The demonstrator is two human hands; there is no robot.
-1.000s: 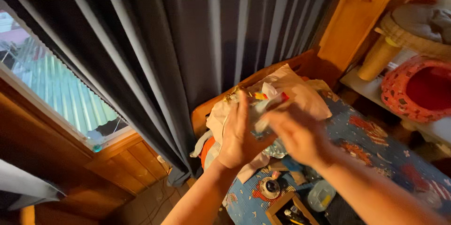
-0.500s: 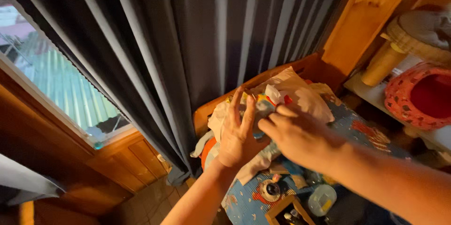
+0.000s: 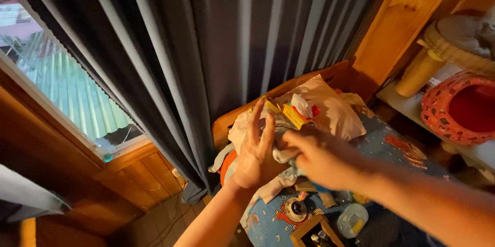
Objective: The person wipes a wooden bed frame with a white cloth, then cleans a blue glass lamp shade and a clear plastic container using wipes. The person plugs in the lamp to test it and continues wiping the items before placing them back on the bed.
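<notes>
My left hand (image 3: 255,154) is raised flat, fingers spread and pointing up, over a heap of pale plastic bags and wrappers (image 3: 319,110) at the table's far end. My right hand (image 3: 314,157) comes in from the right and pinches a crumpled whitish piece of cloth or plastic (image 3: 281,154) against the left palm. A yellow packet (image 3: 291,115) pokes out of the heap just beyond my fingers. What exactly the right fingers grip is partly hidden.
A blue patterned cloth (image 3: 381,138) covers the table, with a round metal object (image 3: 295,209), a clear lidded tub (image 3: 352,220) and a wooden frame (image 3: 309,229) near me. Dark curtains (image 3: 216,46) hang behind. A red basket (image 3: 456,110) sits on a shelf at right; a window (image 3: 62,92) at left.
Both hands have stayed together over the heap. The right hand has slid down and closed further against the left palm. The view has shifted slightly.
</notes>
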